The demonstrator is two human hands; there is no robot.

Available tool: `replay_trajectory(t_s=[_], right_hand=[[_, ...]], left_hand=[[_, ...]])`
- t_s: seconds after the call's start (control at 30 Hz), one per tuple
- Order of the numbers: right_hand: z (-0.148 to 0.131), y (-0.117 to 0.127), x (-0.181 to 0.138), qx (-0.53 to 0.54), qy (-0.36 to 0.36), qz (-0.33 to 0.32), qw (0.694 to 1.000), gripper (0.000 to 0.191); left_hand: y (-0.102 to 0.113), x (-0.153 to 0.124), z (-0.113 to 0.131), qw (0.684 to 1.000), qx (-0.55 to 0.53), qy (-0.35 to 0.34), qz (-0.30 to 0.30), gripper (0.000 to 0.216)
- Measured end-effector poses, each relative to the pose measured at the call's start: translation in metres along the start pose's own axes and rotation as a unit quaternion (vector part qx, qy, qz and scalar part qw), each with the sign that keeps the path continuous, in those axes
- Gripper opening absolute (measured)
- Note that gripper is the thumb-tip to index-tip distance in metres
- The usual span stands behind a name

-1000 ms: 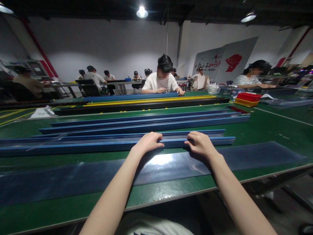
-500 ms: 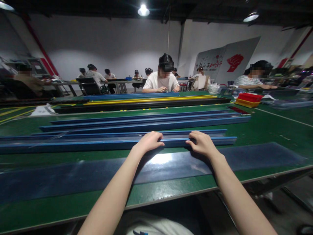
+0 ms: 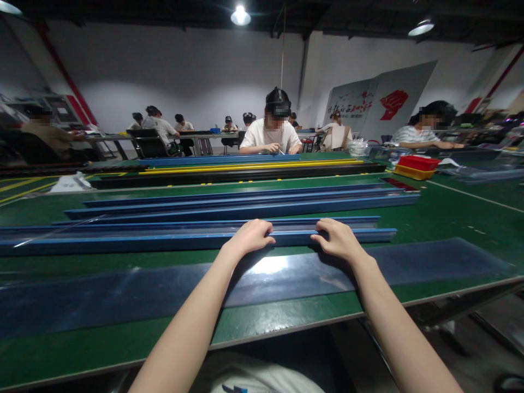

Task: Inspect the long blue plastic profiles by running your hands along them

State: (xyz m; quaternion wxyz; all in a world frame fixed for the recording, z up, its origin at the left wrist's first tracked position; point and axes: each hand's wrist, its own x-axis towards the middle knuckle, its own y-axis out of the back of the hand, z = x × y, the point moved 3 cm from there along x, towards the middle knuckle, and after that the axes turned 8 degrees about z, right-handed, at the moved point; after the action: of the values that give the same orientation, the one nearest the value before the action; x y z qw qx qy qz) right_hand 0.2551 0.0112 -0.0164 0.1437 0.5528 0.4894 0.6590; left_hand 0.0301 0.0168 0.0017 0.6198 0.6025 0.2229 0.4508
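A long blue channel rail [image 3: 123, 240] lies across the green table [image 3: 450, 218] in front of me. My left hand [image 3: 248, 238] rests on its near edge with the fingers curled over it. My right hand [image 3: 336, 238] grips the same rail a little to the right, fingers hooked over the top. A dark glossy strip [image 3: 102, 297] lies flat on the table between me and the rail, under both wrists.
More blue rails [image 3: 245, 204] lie parallel behind the first one. Beyond them run black and yellow rails [image 3: 245, 169]. A red tray on a yellow one [image 3: 415, 165] sits at the far right. A person in a white shirt [image 3: 270, 134] sits opposite; others work at tables behind.
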Motion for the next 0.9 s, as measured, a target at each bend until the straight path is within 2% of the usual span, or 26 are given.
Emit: replay_trajectory(t_s=[0.43, 0.57, 0.73, 0.9], right_hand=[[-0.007, -0.001, 0.002, -0.018, 0.023, -0.014, 0.999, 0.03], [-0.02, -0.005, 0.006, -0.033, 0.059, -0.02, 0.998, 0.03], [-0.037, -0.01, 0.012, -0.022, 0.11, 0.01, 0.994, 0.027], [-0.039, -0.011, 0.013, -0.022, 0.118, 0.024, 0.992, 0.026]], left_hand=[[0.0, 0.0, 0.001, 1.0, 0.005, -0.008, 0.011, 0.014], [0.001, 0.0, 0.003, 1.0, 0.003, -0.015, 0.012, 0.013], [0.001, 0.0, 0.004, 1.0, 0.002, -0.012, 0.008, 0.013], [0.001, 0.0, 0.003, 1.0, 0.005, -0.016, 0.004, 0.014]])
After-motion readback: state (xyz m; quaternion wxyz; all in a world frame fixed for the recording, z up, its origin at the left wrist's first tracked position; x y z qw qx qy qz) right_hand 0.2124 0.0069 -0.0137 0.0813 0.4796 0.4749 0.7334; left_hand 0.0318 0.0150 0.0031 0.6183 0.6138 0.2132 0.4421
